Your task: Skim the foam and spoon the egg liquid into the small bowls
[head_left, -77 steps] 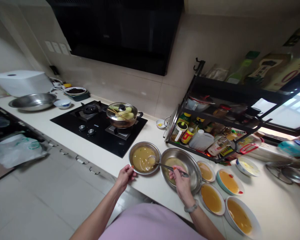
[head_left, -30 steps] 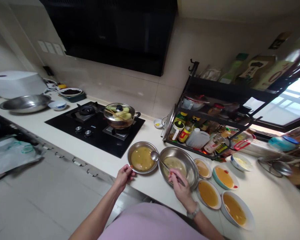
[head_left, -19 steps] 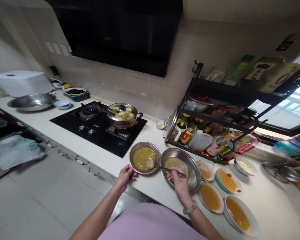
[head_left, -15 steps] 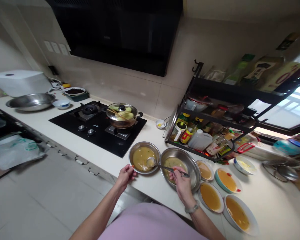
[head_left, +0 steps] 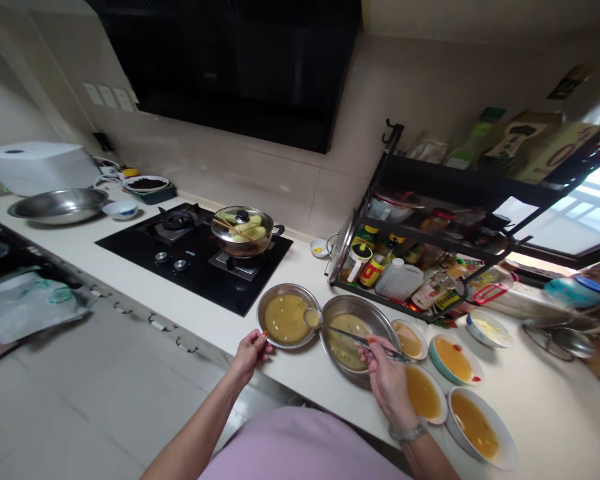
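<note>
My right hand (head_left: pixel 387 377) is closed round the handle of a ladle (head_left: pixel 312 318). The ladle's bowl is over the right rim of the smaller steel bowl (head_left: pixel 267 337), which contains yellowish-brown soup (head_left: pixel 286 317). My left hand (head_left: pixel 253 350) pinches that bowl's near-left rim between thumb and fingers. Just to the right stands a larger steel basin (head_left: pixel 383 320) with similar liquid and green bits, beneath the ladle's handle. Bowls of orange-brown liquid stand beside my right hand: a small one (head_left: pixel 409 340), a white one (head_left: pixel 425 393), a teal one (head_left: pixel 453 359) and a large white one (head_left: pixel 475 427).
On the black gas stove (head_left: pixel 190 277) sits a lidded pot (head_left: pixel 243 233) with pale green pieces and chopsticks. A black rack (head_left: pixel 480 243) of bottles stands against the wall. A wide steel pan (head_left: pixel 60 207) lies at far left, and a patterned bowl (head_left: pixel 487 330) at right.
My right hand has drawn the ladle rightward, from inside the smaller steel bowl to its right rim. My left hand stays on the bowl's edge. The view has shifted slightly.
</note>
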Demonstrator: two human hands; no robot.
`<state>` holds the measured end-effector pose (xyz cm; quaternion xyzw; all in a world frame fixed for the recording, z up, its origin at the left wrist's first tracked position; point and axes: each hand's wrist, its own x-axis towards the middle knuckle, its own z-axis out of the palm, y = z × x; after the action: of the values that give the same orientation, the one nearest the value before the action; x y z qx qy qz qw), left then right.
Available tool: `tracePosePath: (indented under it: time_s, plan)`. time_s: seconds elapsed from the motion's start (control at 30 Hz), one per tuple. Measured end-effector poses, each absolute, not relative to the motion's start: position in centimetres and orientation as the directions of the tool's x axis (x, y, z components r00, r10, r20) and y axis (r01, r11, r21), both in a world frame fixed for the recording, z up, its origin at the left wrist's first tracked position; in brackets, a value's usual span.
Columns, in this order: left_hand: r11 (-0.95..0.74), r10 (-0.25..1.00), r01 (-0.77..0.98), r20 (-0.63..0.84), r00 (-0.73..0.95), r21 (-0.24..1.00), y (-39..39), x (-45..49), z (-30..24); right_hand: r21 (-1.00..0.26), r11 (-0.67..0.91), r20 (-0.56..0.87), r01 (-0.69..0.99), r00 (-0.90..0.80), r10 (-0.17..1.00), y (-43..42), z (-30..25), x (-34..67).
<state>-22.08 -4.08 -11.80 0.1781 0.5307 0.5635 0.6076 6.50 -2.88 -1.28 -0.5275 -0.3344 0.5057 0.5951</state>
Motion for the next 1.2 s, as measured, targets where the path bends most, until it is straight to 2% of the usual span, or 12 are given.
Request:
tracePosePath:
  time_s: [0.23, 0.4, 0.47, 0.53, 0.67, 0.77, 0.87, 0.97, 1.2]
  plan:
    - [0.29, 0.876, -0.506, -0.438, -0.201, 0.812, -4.1, -22.1, -12.2, -0.992, -0.006, -0.055, -0.124, 0.391, 0.919, -3.2, -1.3, 11.0]
    - [0.29, 0.875, -0.502, -0.438, -0.206, 0.815, -4.1, -22.2, -12.1, -0.99, 0.001, 0.059, 0.142, 0.41, 0.91, -4.2, -1.8, 12.8]
    - [0.293, 0.872, -0.495, -0.441, -0.211, 0.818, -4.1, -22.2, -12.1, -0.96, 0.046, 0.145, 0.278, 0.35, 0.926, -4.9, -2.0, 13.2]
    - [0.293, 0.872, -0.485, -0.438, -0.216, 0.824, -4.1, -22.2, -12.2, -0.9, 0.161, 0.27, 0.405, 0.228, 0.935, -5.6, -2.3, 13.4]
    - [0.28, 0.879, -0.485, -0.424, -0.217, 0.829, -4.1, -22.2, -12.5, -0.694, 0.433, 0.496, 0.575, -0.055, 0.867, -6.4, -2.5, 13.5]
    - [0.279, 0.879, -0.488, -0.424, -0.217, 0.827, -4.1, -22.2, -12.7, -0.643, 0.507, 0.553, 0.574, -0.11, 0.826, -6.4, -2.1, 12.5]
    - [0.268, 0.883, -0.485, -0.414, -0.223, 0.832, -4.1, -22.2, -12.8, -0.745, 0.477, 0.497, 0.465, -0.09, 0.863, -6.1, -1.4, 10.2]
    - [0.264, 0.883, -0.481, -0.41, -0.229, 0.836, -4.1, -22.1, -12.7, -0.846, 0.423, 0.394, 0.325, -0.154, 0.906, -5.3, -1.1, 7.5]
    - [0.253, 0.879, -0.475, -0.405, -0.251, 0.843, -4.1, -21.9, -12.4, -0.88, 0.4, 0.324, 0.256, -0.292, 0.9, -3.5, -2.1, 3.8]
